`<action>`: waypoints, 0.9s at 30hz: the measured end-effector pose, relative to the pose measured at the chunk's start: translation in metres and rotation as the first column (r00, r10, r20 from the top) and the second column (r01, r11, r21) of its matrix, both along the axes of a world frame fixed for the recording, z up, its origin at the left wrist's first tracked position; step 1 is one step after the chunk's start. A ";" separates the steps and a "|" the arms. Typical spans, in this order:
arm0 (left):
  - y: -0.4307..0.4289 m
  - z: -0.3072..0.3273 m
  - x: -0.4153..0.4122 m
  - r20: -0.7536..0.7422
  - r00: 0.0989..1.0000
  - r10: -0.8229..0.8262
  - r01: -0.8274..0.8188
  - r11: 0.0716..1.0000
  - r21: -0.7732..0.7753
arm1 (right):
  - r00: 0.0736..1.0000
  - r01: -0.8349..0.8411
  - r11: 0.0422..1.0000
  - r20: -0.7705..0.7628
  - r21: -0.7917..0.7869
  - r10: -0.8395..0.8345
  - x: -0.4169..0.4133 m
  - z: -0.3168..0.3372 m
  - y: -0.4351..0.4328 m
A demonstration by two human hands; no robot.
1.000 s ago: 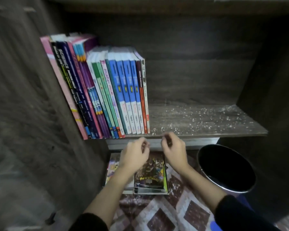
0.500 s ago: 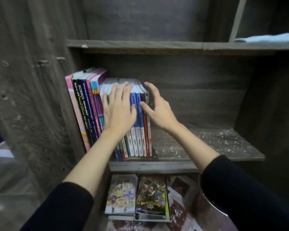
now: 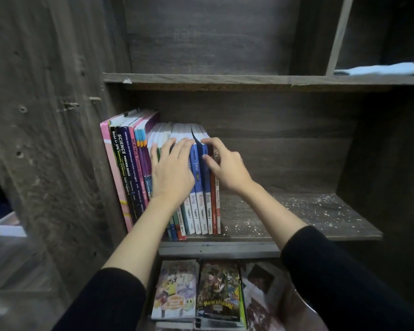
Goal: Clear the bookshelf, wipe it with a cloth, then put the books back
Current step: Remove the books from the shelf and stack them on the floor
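Before you stands the dark wooden bookshelf (image 3: 58,139), filling almost the whole view. Its middle shelf (image 3: 296,216) carries the books (image 3: 127,168), which stand upright in one row packed against the left wall. The right half of that board is bare wood. Below the shelf's front edge, a stack of comics (image 3: 201,290) lies flat, covers up.

Your left hand (image 3: 171,173) lies flat against the spines in the middle of the row. Its fingers (image 3: 182,146) are straight and slightly spread, with the tips reaching the top edges of the white and blue volumes. Your right hand (image 3: 227,168) is at the right end of the row. Its fingers (image 3: 213,143) curl over the tops of the last few books while the thumb presses on a blue spine, so those end volumes are gripped between them. Both sleeves are black and pushed up the forearms.

On the upper shelf, at its right end, a pale blue cloth (image 3: 378,69) lies folded. White specks (image 3: 320,206) are scattered over the bare right part of the middle shelf.
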State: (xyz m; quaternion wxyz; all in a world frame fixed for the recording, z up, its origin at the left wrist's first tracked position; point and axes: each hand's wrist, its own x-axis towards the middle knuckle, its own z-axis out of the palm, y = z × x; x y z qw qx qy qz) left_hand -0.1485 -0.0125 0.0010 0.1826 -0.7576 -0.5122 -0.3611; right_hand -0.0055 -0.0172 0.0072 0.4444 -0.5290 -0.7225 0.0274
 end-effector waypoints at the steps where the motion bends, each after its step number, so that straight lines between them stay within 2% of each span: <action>1: 0.000 0.000 -0.001 -0.003 1.000 0.002 -0.002 1.000 0.004 | 1.000 0.003 1.000 -0.016 -0.005 -0.003 0.002 0.000 0.001; 9: 0.001 -0.004 0.001 0.012 1.000 0.003 -0.003 1.000 0.013 | 0.997 0.041 0.999 -0.069 -0.018 -0.043 0.006 -0.024 -0.002; 13: 0.004 -0.006 0.001 0.023 1.000 -0.006 0.005 0.999 0.044 | 0.962 0.114 0.992 -0.244 -0.048 -0.122 -0.003 -0.053 0.003; 17: 0.011 -0.011 0.001 0.061 0.997 -0.040 0.033 0.994 0.104 | 0.934 0.114 0.975 -0.313 -0.193 -0.172 -0.010 -0.092 0.011; 21: 0.018 -0.017 0.001 0.092 0.994 -0.054 0.037 0.983 0.177 | 0.907 0.114 0.979 -0.384 -0.169 -0.172 -0.015 -0.117 0.016; 27: 0.031 -0.026 0.004 0.039 0.999 -0.003 -0.008 0.962 0.274 | 0.868 0.165 0.968 -0.438 -0.190 -0.234 -0.013 -0.128 0.027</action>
